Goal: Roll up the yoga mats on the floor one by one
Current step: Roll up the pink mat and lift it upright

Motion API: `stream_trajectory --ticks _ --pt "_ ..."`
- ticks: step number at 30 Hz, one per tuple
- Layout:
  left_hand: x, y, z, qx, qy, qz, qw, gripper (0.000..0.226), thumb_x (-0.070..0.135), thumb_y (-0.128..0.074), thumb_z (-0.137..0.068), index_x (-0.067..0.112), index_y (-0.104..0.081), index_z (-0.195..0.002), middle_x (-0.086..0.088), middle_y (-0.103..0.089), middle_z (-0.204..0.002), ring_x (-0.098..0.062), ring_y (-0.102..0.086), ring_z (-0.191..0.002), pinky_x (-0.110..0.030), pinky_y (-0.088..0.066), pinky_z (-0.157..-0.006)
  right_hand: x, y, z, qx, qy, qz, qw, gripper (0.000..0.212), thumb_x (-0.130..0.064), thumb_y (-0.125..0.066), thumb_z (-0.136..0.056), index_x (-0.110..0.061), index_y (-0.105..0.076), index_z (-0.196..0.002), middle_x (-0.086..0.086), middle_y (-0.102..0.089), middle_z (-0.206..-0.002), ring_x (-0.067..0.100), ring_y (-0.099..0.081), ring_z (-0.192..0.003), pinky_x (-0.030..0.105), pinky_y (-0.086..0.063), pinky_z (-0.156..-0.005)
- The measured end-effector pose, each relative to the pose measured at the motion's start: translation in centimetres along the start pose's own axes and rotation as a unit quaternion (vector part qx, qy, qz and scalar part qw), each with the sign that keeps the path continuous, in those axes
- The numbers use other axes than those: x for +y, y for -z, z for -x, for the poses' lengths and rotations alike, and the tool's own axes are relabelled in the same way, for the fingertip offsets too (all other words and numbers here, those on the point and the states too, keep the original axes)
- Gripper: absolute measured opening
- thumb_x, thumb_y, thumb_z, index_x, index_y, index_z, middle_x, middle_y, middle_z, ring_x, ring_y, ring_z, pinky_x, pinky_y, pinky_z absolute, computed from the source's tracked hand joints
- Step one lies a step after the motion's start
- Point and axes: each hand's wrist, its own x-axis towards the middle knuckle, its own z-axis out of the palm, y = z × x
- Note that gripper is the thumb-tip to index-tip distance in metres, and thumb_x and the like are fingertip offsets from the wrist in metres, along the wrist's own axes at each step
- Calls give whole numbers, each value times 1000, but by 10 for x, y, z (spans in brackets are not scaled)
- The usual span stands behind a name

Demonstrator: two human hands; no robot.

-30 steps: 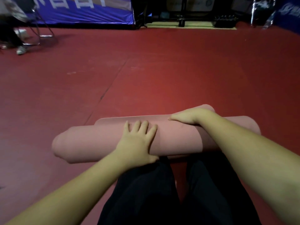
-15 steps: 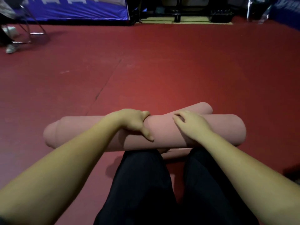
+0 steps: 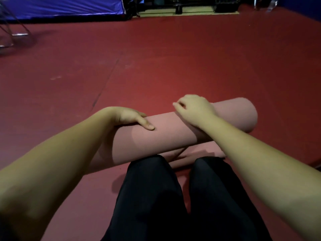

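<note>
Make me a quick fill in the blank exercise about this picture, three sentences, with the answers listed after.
1. The rolled yoga mat is ____ in colour.
2. The left hand grips the mat with its ____ lying along the top of the roll.
3. The floor around the mat is ____.

Missing words: pink; thumb; red

Dim indoor light; brightest patch on the red floor (image 3: pixel 156 87) at mid-frame, falling off to dark toward the lower corners and far edge. Soft shadow of the left hand (image 3: pixel 132 117) falls on the rolled mat (image 3: pixel 165 134). Slight motion blur throughout; wide-angle bending stretches the forearms at the bottom edges.
</note>
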Motion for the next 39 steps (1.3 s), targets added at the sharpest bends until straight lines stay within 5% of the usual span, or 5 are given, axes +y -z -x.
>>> stream_trajectory --ticks 4,13,26,30,39 --pt "-28 10 0 -10 -15 83 996 94 54 -91 -47 19 -61 -129 -14 -68 -123 -39 -63 -114 -56 -44 -105 -14 -10 51 260 -106 -265 922 33 -27 -59 -94 -8 -52 -68 1 -49 -68 19 -44 -69 34 -29 -63" --pt "-47 9 3 27 -76 187 979 108 54 -96 -28 11 -63 -122 -16 -68 -119 -27 -67 -99 -38 -54 -89 -61 -65 46 -22 -330 -829 451 66 -67 -61 -76 -24 -54 -126 1 -67 -124 18 -63 -113 42 -51 -98" --pt "96 19 72 199 -377 304 852 75 -1 -48 -48 15 -60 -120 -9 -66 -103 -26 -56 -91 -22 -42 -56 -62 98 -43 154 -87 -731 660 110 -43 -90 -54 -22 -33 -146 3 -62 -131 20 -64 -114 41 -53 -97" --pt "129 -18 74 187 -394 368 821 38 36 -44 -96 11 -68 -111 -6 -75 -98 -19 -71 -90 -32 -53 -81 -46 101 -11 185 -62 -627 754 101 -33 -85 -62 -21 -29 -146 -8 -58 -129 8 -59 -116 30 -47 -104" --pt "85 -139 -22 234 -198 444 842 91 88 -50 -69 18 -66 -126 -4 -69 -123 -22 -63 -112 -47 -44 -106 35 15 80 126 -327 -676 649 57 -81 -41 -78 -29 -64 -84 -8 -64 -72 16 -50 -74 26 -37 -59"
